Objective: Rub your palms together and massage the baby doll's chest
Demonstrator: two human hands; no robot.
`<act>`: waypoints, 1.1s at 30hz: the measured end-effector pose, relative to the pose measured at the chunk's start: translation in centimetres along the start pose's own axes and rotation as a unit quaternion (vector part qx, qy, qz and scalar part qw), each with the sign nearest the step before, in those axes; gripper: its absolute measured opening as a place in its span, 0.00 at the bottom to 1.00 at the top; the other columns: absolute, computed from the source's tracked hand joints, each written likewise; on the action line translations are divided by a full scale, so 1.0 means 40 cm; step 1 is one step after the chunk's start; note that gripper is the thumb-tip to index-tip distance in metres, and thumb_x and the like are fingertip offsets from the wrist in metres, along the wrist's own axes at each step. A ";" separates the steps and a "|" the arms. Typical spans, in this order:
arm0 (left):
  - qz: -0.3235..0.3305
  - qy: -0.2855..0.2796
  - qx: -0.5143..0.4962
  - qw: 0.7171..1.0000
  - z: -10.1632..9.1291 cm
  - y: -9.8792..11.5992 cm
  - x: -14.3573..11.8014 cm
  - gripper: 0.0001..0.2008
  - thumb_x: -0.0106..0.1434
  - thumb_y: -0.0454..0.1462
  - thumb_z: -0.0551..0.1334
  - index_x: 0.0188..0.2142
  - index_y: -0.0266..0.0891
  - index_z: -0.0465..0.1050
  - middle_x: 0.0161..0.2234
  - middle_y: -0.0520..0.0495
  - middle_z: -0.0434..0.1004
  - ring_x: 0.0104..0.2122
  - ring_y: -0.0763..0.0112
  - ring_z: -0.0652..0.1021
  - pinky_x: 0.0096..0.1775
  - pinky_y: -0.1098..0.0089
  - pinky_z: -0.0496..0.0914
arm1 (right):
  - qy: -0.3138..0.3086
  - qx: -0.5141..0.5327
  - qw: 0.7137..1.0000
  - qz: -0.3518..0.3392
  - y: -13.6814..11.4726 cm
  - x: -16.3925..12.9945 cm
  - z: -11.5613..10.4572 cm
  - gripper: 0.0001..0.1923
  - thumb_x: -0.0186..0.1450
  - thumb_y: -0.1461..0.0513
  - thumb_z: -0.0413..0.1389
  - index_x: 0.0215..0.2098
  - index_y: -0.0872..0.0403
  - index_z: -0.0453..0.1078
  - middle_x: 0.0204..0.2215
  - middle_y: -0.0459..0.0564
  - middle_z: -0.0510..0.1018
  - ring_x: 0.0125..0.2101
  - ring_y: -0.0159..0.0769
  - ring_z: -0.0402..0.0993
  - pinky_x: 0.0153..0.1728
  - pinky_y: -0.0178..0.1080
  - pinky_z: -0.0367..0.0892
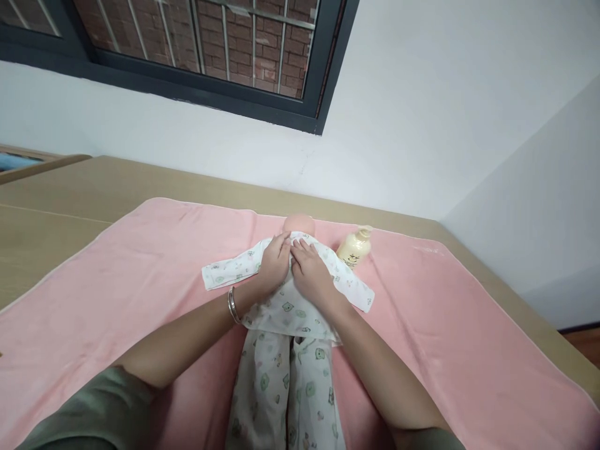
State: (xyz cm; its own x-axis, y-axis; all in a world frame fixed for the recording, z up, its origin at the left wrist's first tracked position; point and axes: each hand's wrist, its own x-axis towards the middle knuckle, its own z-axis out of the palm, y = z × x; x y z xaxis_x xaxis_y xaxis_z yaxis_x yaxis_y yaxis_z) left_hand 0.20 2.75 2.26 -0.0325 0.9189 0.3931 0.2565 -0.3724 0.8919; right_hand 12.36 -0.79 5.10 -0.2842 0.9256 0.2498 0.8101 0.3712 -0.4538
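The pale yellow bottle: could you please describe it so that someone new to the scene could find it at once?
A pink towel covers the tabletop. At its far edge lies a doll in printed clothes, and the pump bottle stands just beyond the right hand. It is the only hard, cream-yellow thing there.
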 end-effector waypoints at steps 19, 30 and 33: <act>0.040 0.024 0.028 0.999 0.008 -0.029 -0.017 0.22 0.73 0.42 0.47 0.54 0.35 0.74 0.53 0.36 0.78 0.56 0.56 0.76 0.62 0.53 0.66 | -0.032 -0.090 0.995 0.041 0.028 0.003 -0.020 0.29 0.76 0.55 0.39 0.70 0.60 0.57 0.71 0.60 0.56 0.72 0.48 0.48 0.70 0.54 0.45; 0.037 0.006 0.057 0.998 0.004 -0.031 -0.014 0.19 0.70 0.40 0.51 0.54 0.37 0.74 0.53 0.38 0.79 0.54 0.57 0.76 0.60 0.54 0.68 | -0.051 -0.143 0.988 0.028 -0.034 -0.039 0.013 0.31 0.74 0.60 0.39 0.73 0.63 0.51 0.73 0.61 0.50 0.73 0.48 0.40 0.71 0.54 0.40; 0.043 0.002 0.078 0.996 0.004 -0.031 -0.012 0.20 0.70 0.39 0.50 0.54 0.35 0.74 0.52 0.37 0.79 0.55 0.57 0.76 0.61 0.54 0.67 | -0.042 -0.084 0.994 0.059 0.004 -0.013 0.001 0.33 0.74 0.54 0.42 0.73 0.61 0.51 0.73 0.61 0.50 0.73 0.47 0.40 0.71 0.54 0.40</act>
State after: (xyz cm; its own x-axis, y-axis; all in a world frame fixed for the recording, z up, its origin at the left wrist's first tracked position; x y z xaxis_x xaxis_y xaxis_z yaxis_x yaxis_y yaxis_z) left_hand 0.08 2.79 0.94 -0.0079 0.8842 0.4670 0.4063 -0.4238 0.8095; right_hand 12.60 -1.23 4.86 -0.2172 0.9677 0.1280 0.9127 0.2479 -0.3249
